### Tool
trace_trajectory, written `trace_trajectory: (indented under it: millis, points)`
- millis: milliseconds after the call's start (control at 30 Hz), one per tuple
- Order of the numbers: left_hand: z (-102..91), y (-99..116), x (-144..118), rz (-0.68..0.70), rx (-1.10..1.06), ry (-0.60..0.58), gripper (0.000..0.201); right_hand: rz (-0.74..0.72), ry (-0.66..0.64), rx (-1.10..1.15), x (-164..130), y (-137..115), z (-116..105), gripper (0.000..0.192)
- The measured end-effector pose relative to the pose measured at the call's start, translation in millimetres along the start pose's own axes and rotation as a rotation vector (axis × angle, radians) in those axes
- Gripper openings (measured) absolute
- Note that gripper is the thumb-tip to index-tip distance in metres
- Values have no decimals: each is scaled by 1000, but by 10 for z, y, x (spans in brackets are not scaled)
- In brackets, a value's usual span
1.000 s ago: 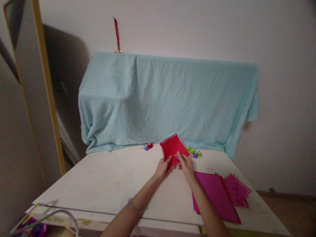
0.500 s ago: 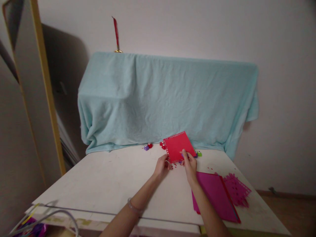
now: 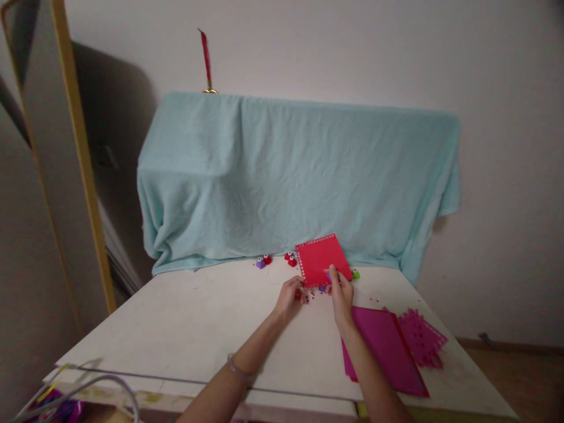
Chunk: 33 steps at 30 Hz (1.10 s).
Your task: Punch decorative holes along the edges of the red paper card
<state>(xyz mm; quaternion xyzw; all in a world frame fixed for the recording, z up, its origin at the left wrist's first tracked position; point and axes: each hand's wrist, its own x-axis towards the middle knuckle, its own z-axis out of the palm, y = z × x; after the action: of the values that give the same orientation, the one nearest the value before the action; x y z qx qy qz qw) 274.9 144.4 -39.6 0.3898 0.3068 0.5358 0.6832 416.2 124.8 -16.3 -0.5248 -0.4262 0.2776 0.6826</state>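
Observation:
A red square sheet of paper (image 3: 322,258) is tilted up above the table, with rows of small punched holes along its top, left and lower edges. My left hand (image 3: 291,295) pinches it at the lower left corner. My right hand (image 3: 342,292) closes on a small purple paper punch (image 3: 323,288) at the sheet's lower edge, thumb on top; the fingers hide much of the punch. Tiny red paper bits (image 3: 313,293) lie on the table between the hands.
Behind the sheet stand a purple punch (image 3: 261,264), red punches (image 3: 291,262) and a green punch (image 3: 356,274). A magenta paper stack (image 3: 381,346) and punched magenta sheets (image 3: 420,341) lie right. A blue towel (image 3: 299,176) hangs at the back of the white table (image 3: 198,329).
The red sheet has shifted slightly right, showing the red punches behind it more fully. My right hand has moved a little right with it; my left hand stays at the lower left corner.

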Motion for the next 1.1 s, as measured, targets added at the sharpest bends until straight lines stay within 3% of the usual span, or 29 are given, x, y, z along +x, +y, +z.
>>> trace_trajectory:
  millis: [633, 1100]
  points:
    - [64, 160, -128, 50, 133, -66, 19, 90, 27, 63, 16, -32, -20, 64]
    - [80, 212, -142, 141, 236, 20, 21, 187, 9, 100, 72, 55, -13, 62]
